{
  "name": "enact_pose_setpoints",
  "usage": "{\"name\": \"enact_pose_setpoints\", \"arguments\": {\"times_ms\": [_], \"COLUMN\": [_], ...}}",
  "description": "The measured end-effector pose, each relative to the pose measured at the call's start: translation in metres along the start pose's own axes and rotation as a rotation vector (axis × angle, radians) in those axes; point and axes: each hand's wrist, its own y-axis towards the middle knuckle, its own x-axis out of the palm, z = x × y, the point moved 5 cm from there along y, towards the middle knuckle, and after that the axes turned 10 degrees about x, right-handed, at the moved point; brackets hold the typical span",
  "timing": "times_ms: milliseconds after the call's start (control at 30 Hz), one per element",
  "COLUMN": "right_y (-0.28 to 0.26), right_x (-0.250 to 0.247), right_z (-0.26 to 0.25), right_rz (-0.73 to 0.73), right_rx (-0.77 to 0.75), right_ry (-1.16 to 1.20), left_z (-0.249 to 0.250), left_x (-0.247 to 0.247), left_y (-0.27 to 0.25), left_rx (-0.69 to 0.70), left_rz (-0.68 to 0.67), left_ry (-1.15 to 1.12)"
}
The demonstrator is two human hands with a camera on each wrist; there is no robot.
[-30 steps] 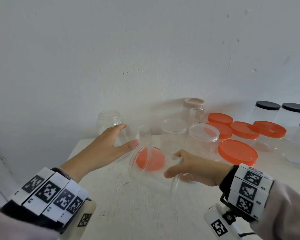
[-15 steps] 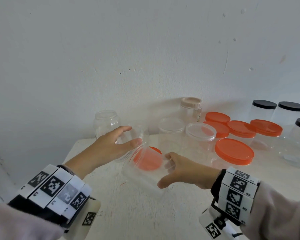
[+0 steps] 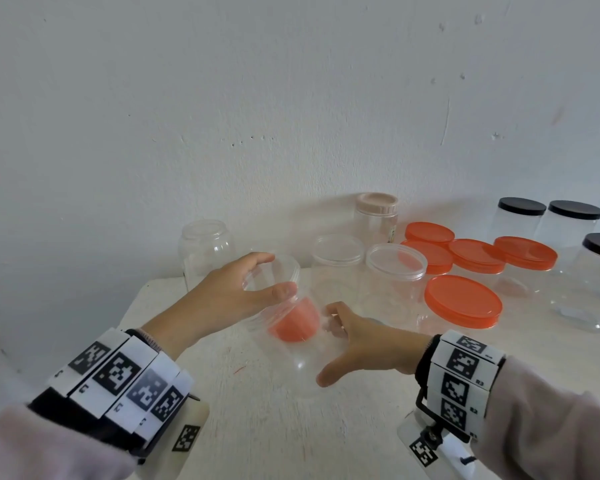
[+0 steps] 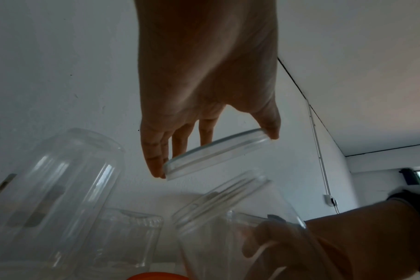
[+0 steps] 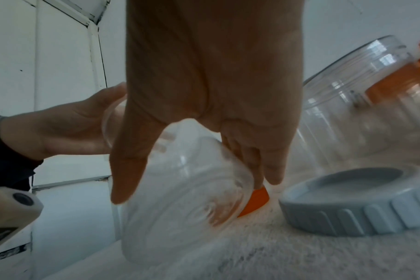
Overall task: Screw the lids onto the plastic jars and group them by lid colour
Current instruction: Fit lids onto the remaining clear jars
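Pinching a clear lid (image 3: 272, 273) by its rim between thumb and fingertips, the left hand (image 3: 222, 299) holds it tilted just above a clear jar's (image 3: 302, 344) open, threaded mouth. At three o'clock of it, the right hand (image 3: 364, 344) wraps that tilted jar over the table (image 3: 274, 427). An orange lid (image 3: 293, 323) shows through the jar. At two o'clock stand orange-lidded jars (image 3: 463, 299).

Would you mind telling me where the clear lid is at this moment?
In the head view the clear lid sits left of centre, pinched by the left hand just above the mouth of the tilted clear jar held by the right hand.
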Motion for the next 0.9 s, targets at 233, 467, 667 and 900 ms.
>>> {"name": "enact_pose_setpoints", "arguments": {"times_ms": [233,467,667,900], "right_y": [0.000,-0.006,-0.008,-0.004], "right_x": [0.002,0.003,0.003,0.002], "right_z": [0.018,0.015,0.011,0.014], "right_rz": [-0.050,-0.082,-0.090,-0.097], "right_rx": [0.039,-0.046,-0.100,-0.100], "right_ry": [-0.062,0.140,0.196,0.130], "left_z": [0.012,0.019,0.027,0.028], "left_x": [0.014,0.029,0.047,0.059], "left_y": [0.002,0.006,0.007,0.008], "left_rx": [0.069,0.118,0.166,0.156], "left_rz": [-0.062,-0.138,-0.237,-0.279], "left_ry": [0.026,0.091,0.180,0.261]}}
